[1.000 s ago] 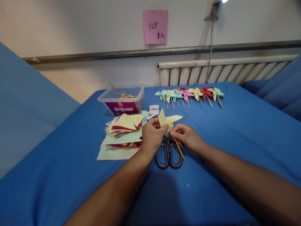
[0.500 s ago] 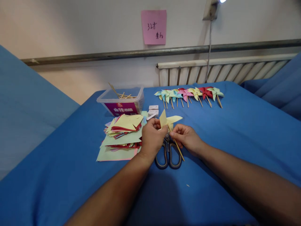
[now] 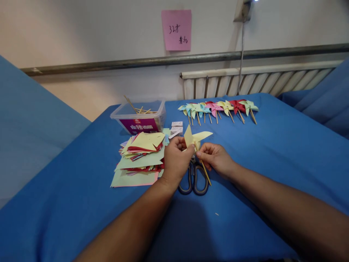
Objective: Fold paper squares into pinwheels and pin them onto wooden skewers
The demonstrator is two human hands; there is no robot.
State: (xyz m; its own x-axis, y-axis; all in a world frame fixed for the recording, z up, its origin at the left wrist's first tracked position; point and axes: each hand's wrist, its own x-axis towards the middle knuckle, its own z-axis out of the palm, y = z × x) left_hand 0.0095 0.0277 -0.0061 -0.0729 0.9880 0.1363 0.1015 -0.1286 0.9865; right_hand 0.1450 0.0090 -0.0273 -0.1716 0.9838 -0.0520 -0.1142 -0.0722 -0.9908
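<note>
A pale yellow paper pinwheel (image 3: 202, 136) is pinched in my left hand (image 3: 178, 156), thumb in front and fingers partly behind the paper. My right hand (image 3: 215, 158) is closed on the thin wooden stick (image 3: 205, 171), which slants down to the right from the middle of the pinwheel. Below both hands lie scissors (image 3: 201, 182) with dark handles pointing toward me; their blades are mostly hidden. To the left of my left hand is a stack of cut paper sheets (image 3: 149, 141) in yellow, red and green.
Behind the stack stands a clear plastic box (image 3: 161, 116) holding several sticks. Small white boxes (image 3: 177, 127) sit beside it. Several finished pinwheels (image 3: 214, 108) lie in a row at the back of the blue-covered table (image 3: 81, 171). A radiator (image 3: 261, 82) and pipe run along the wall.
The view has shifted very slightly. Both hands keep their grip on the pinwheel and stick, and the stick's lower end has moved a little left.
</note>
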